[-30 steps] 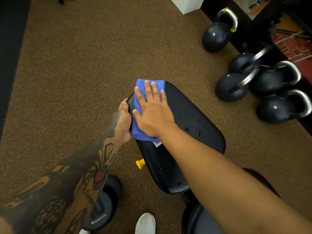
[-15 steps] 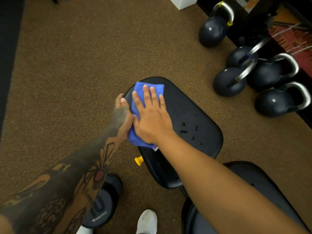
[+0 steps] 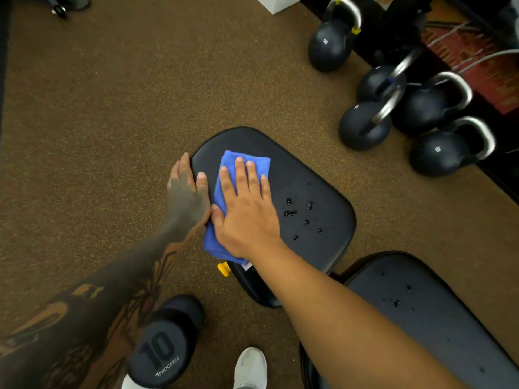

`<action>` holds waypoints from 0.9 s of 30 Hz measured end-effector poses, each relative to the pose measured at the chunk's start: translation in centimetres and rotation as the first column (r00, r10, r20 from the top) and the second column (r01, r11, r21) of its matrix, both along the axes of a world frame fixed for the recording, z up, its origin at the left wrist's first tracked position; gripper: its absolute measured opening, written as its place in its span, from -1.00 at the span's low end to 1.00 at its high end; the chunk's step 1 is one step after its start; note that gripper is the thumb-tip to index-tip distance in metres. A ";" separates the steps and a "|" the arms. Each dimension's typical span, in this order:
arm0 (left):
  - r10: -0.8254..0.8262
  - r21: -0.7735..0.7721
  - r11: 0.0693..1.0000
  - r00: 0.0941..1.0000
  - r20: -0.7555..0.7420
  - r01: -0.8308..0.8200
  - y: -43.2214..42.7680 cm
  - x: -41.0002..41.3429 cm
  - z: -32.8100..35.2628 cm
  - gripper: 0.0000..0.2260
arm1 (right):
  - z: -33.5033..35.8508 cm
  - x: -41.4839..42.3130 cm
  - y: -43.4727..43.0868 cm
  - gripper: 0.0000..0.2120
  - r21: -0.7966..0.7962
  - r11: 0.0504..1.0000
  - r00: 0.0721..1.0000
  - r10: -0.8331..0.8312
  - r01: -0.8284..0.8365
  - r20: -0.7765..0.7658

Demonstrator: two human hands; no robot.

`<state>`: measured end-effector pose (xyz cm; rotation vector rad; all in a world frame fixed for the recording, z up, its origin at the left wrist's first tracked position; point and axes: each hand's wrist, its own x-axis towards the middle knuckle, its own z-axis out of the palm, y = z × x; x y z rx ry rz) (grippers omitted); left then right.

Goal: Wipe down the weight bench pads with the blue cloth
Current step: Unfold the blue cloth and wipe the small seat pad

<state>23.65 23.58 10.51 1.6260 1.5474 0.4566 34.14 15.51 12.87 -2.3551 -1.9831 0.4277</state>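
Mid-wipe on the seat pad [image 3: 309, 175]: right hand [image 3: 247, 211] lies flat w/ fingers spread, pressing the blue cloth [image 3: 241, 167] onto the pad's left half, while left hand [image 3: 186, 197] cups the pad's left edge, thumb on top, prob. bracing it. Next move, I'd say, is a sweep right over the droplets [image 3: 299, 214] just right of the hand, then on to the back pad [image 3: 421, 304] at near right, also spotted wet. Cloth is folded to a thick rectangle, bright blue; can't tell if damp.
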 end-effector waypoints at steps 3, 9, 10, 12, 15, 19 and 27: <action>-0.194 0.141 0.960 0.937 -0.290 0.242 -0.2 -0.3 0.3 -0.48 | -0.1 1.4 -2.1 -0.31 -0.001 0.994 0.994 -0.105 0.105 -0.001; -0.405 0.201 0.783 0.728 -0.553 0.588 -0.1 -0.1 0.6 -0.48 | 0.0 1.7 -1.6 -0.32 -0.022 0.963 0.963 -0.270 0.270 0.009; -0.424 0.201 0.762 0.708 -0.564 0.616 0.0 -0.2 0.7 -0.48 | 0.1 1.4 -2.2 -0.32 -0.014 0.974 0.974 -0.225 0.225 -0.003; -0.454 0.200 0.725 0.675 -0.581 0.659 0.0 -0.2 0.7 -0.46 | 0.2 1.4 -4.1 -0.31 -0.001 0.991 0.991 -0.132 0.132 -0.009; -0.481 0.178 0.692 0.631 -0.609 0.699 -0.1 0.0 1.1 -0.43 | 0.1 2.8 -6.2 -0.31 -0.026 0.986 0.986 -0.167 0.167 0.004; -0.500 0.150 0.681 0.606 -0.619 0.716 -0.4 0.4 1.5 -0.41 | 0.1 3.5 -4.4 -0.31 -0.049 0.939 0.940 -0.340 0.342 0.031; -0.505 0.145 0.668 0.588 -0.632 0.730 -1.1 1.0 1.7 -0.38 | 0.1 1.2 -8.7 -0.29 -0.021 0.978 0.978 -0.209 0.208 -0.015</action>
